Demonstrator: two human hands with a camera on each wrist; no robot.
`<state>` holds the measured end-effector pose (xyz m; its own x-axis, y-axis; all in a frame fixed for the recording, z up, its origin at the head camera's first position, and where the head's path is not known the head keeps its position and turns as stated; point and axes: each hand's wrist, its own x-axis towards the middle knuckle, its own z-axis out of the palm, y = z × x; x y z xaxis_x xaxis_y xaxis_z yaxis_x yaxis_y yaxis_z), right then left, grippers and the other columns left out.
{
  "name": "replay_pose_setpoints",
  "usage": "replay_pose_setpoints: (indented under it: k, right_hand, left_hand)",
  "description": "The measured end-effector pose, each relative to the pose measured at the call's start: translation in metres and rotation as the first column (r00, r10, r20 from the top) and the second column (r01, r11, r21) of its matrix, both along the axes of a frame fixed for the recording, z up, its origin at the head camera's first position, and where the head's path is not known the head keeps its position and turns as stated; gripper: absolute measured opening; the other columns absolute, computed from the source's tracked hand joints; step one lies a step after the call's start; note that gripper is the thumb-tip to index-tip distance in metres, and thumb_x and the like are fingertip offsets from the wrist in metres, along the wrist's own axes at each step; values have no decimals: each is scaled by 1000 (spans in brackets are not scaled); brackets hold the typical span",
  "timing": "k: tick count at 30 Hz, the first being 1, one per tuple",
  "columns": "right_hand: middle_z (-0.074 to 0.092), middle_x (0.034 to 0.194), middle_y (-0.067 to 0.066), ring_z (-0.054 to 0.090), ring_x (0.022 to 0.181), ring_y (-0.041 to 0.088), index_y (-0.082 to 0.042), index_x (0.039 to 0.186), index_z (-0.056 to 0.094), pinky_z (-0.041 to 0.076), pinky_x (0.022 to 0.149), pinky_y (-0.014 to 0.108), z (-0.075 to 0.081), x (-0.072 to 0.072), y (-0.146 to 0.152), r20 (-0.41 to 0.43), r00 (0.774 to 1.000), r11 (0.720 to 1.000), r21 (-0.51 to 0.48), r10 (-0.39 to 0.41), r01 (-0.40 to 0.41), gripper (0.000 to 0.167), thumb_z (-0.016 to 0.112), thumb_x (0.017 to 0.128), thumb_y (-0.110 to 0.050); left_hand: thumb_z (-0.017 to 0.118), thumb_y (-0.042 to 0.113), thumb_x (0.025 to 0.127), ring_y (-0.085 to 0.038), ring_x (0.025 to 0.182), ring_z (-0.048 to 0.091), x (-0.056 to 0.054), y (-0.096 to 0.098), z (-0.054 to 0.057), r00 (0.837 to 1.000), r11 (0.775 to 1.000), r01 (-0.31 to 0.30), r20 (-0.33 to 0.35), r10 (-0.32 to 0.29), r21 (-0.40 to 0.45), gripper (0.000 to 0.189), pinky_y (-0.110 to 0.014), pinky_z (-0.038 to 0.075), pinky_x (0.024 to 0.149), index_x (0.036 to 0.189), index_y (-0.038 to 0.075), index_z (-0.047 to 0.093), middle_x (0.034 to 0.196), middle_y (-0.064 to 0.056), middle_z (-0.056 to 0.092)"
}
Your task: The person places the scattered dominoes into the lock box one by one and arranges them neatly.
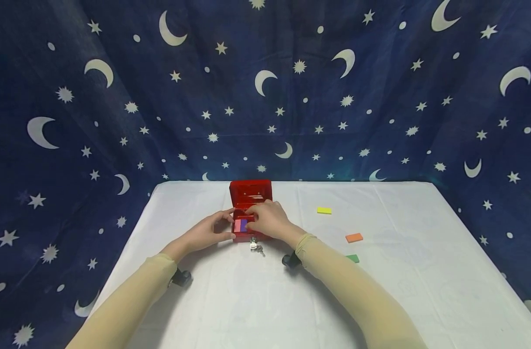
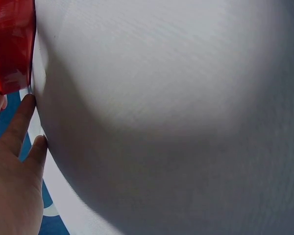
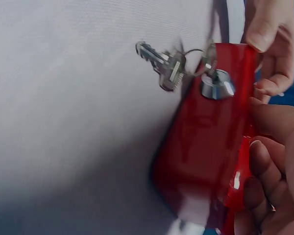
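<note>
A small red metal cash box [image 1: 241, 239] stands on the white table with its lid [image 1: 250, 189] raised. Its left side is held by my left hand [image 1: 204, 231], thumb at the front corner and index finger towards the back. Inside lie a pink block [image 1: 237, 226] and a purple block [image 1: 243, 224], side by side. My right hand [image 1: 271, 220] reaches over the box, thumb and finger at the purple block; its other fingers are partly hidden. In the right wrist view, keys [image 3: 169, 71] hang on a ring from the silver lock [image 3: 217, 85] on the box front.
To the right on the white tablecloth [image 1: 230, 300] lie a yellow block [image 1: 324, 210], an orange block [image 1: 354, 237] and a green block [image 1: 353, 258], the last partly behind my right sleeve. A dark blue curtain [image 1: 287, 121] with moons and stars surrounds the table.
</note>
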<state>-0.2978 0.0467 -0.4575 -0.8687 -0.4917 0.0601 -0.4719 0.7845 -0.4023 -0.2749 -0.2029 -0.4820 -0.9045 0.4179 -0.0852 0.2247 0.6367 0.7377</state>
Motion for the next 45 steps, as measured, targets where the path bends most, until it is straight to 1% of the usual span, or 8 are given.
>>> replay_pose_setpoints:
  k: [3,10,15,19,24,31,37,45]
  right_hand:
    - [60,70,-14,51,88,13,-22,127,74,42,80,34,9,3,12,-6,1000,1000,-17,1,-2,47,83,85,-42]
    - [59,76,-11,49,87,16,-20,126,73,40,76,35,33,13,58,-8,998,997,-55,-61,60,45,82,85,-36]
    - [57,73,-10,48,84,19,-19,125,73,39,77,36,42,16,96,-76,994,995,-69,-78,73,41,81,87,-33]
    - [56,73,-11,48,84,18,-18,124,74,37,77,37,43,18,125,-124,987,992,-85,-105,95,40,81,87,-33]
    - [57,74,-11,50,86,19,-16,125,73,38,80,40,39,20,158,-112,981,986,-82,-156,147,43,81,87,-34]
    - [57,75,-8,50,87,23,-11,126,72,38,79,43,23,22,193,-76,971,973,-71,-225,220,43,80,89,-32]
    - [59,76,-5,50,84,24,-8,126,71,38,77,43,9,17,206,-42,964,964,-56,-263,261,43,79,90,-31]
    - [63,82,-2,51,82,24,-8,126,71,39,76,44,-7,5,214,-1,953,953,15,-304,304,45,78,91,-33]
  left_hand:
    - [82,45,86,-27,152,28,0,0,-1,1000,1000,-2,0,2,-1,45,-66,21,118,119,26,58,162,9,37]
    - [83,46,85,-27,152,28,0,2,-2,1000,1000,-4,2,4,-1,47,-65,21,118,119,26,58,163,9,37]
    - [83,42,86,-25,152,28,1,1,0,1000,1000,-3,-3,3,6,43,-63,21,120,117,26,58,163,9,37]
    - [82,40,87,-24,152,28,1,0,0,1000,1000,2,-10,-2,9,42,-60,21,121,117,25,58,162,10,37]
    - [82,41,87,-23,152,28,1,-2,-2,1000,1000,12,-16,-12,9,43,-60,22,121,118,24,58,163,10,36]
    - [82,43,87,-21,152,28,0,-3,-4,999,1000,23,-28,-23,17,42,-56,23,121,117,27,57,162,12,36]
    - [82,43,86,-22,152,28,-1,-3,-6,1000,999,15,-24,-15,30,42,-59,24,121,117,28,58,162,12,37]
    - [82,46,85,-23,152,29,-2,-4,-7,1000,1000,3,-17,-2,17,44,-61,24,119,117,28,58,162,11,37]
